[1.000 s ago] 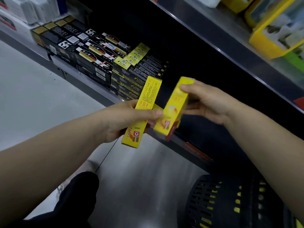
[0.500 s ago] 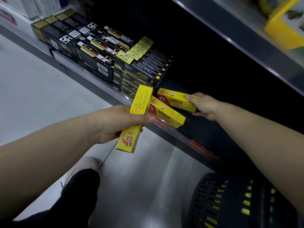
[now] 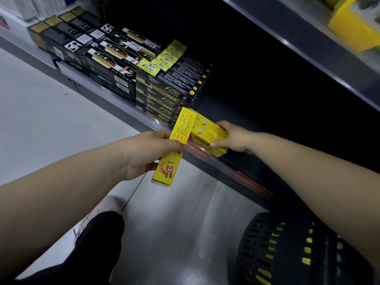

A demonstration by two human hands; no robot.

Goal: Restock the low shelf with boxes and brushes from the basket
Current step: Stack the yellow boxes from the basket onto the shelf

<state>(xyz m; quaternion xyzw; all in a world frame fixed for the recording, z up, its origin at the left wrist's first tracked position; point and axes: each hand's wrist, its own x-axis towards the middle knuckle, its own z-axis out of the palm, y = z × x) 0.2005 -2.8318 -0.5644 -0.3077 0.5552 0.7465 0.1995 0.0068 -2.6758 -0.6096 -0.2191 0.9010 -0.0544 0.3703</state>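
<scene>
A long glossy yellow carton is being gripped by the left hand; matching cartons on the metal shelf are being pinched by the right hand.

We stretch both bare forearms forward, the left arm coming in from the lower left and the right arm from the right, so our hands end up close together. Our left hand grips a tilted yellow box around its middle, thumb laid across the near face and fingers curled behind. Our right hand, just beside it and a little farther forward, pinches the end of a flat yellow box, thumb on the near edge, fingers over the far edge.
</scene>
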